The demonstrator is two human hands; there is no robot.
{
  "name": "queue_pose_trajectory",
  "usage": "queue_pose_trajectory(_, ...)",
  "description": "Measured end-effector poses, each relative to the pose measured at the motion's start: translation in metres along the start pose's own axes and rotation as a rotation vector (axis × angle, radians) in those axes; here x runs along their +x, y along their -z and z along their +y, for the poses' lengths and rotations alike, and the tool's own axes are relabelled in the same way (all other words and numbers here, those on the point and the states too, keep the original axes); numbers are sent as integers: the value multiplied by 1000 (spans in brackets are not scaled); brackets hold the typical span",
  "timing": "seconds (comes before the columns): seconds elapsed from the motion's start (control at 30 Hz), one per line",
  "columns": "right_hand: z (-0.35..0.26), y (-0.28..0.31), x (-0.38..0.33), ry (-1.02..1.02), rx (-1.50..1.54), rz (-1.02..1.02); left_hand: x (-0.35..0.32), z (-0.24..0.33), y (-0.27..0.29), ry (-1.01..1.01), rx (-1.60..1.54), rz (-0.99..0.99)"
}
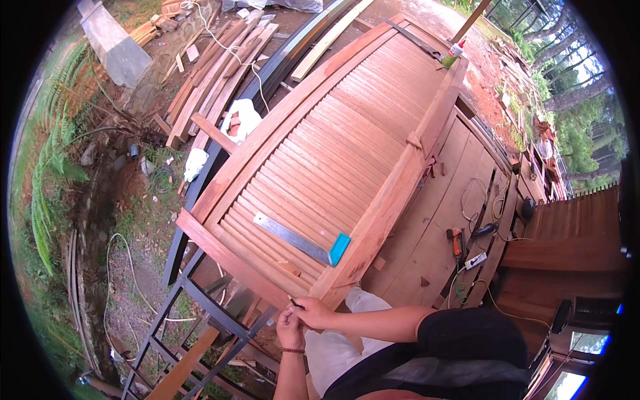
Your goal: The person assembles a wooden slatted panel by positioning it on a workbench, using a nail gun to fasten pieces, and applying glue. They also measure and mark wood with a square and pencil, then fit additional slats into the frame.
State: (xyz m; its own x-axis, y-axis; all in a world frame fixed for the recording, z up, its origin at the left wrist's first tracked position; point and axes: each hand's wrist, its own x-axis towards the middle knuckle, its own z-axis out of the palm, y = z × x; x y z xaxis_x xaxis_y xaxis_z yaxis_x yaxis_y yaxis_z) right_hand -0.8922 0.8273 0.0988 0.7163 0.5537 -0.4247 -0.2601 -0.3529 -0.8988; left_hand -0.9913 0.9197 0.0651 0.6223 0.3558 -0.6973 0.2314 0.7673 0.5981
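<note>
A large wooden louvred shutter panel (373, 127), slats inside a reddish frame, stretches out in front of me. At its near corner my right hand (315, 313) is closed on a small dark pencil-like stick (296, 304), its exact kind too small to tell. My left hand (291, 330), with a beaded bracelet at the wrist, touches the right one with fingers closed; whatever is in them is hidden. Just beyond the hands a try square lies on the slats, with a teal stock (340, 249) and a metal blade (290, 237).
A green bottle with a red tip (455, 53) stands on the panel's far right corner. An orange power tool (457, 243) and a white power strip (476, 261) with cords lie at right. Dark metal framing (213, 303) is at lower left; stacked boards (220, 73) lie beyond.
</note>
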Motion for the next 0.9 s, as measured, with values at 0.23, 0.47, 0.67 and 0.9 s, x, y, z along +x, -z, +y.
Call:
queue_pose_trajectory(0.23, 4, 143, -78, -128, 79, 170, 43, 9, -49, -382, 1150, 762)
queue_pose_trajectory(0.47, 75, 271, -200, -392, -455, 201, 67, -7, -60, -196, 1077, 825)
queue_pose_trajectory(0.67, 78, 309, -243, -287, -467, 267, 25, 23, 12, -127, 64, 255)
queue_pose_trajectory(0.9, 43, 289, -186, -153, -357, 199, -115, 45, 38, -109, -104, -128)
